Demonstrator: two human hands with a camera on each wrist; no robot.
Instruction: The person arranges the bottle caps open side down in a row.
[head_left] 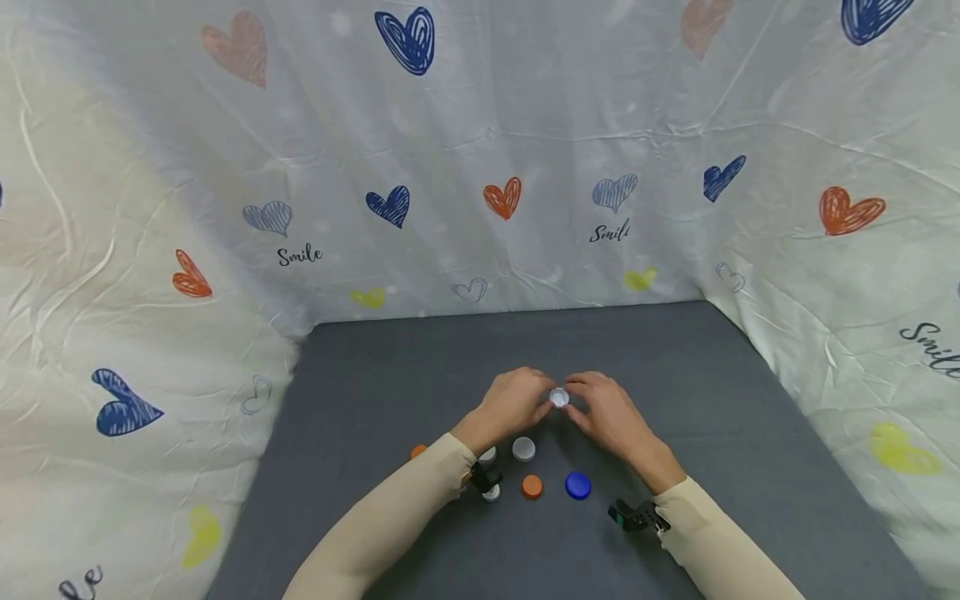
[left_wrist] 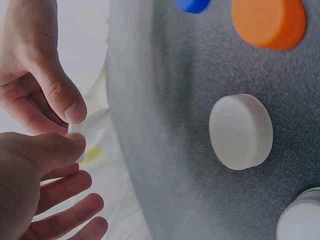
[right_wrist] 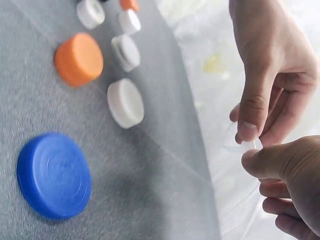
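A small white ribbed bottle cap (head_left: 558, 397) is held up between both hands above the grey table. My left hand (head_left: 516, 402) pinches one side of it with thumb and finger, and its other fingers spread loosely in the left wrist view. From the opposite side my right hand (head_left: 609, 414) pinches the same cap, thumb (right_wrist: 270, 159) against its edge. In the head view the cap's round face points up toward the camera. Nearest below the hands, a larger white cap (left_wrist: 241, 131) lies on the cloth.
On the dark grey tabletop (head_left: 420, 367) lie a blue cap (right_wrist: 54, 175), an orange cap (right_wrist: 79, 59) and more white caps (right_wrist: 126, 52). Another orange cap (head_left: 417, 451) shows partly behind the left forearm. A white curtain with printed hearts (head_left: 502, 198) hangs around the table.
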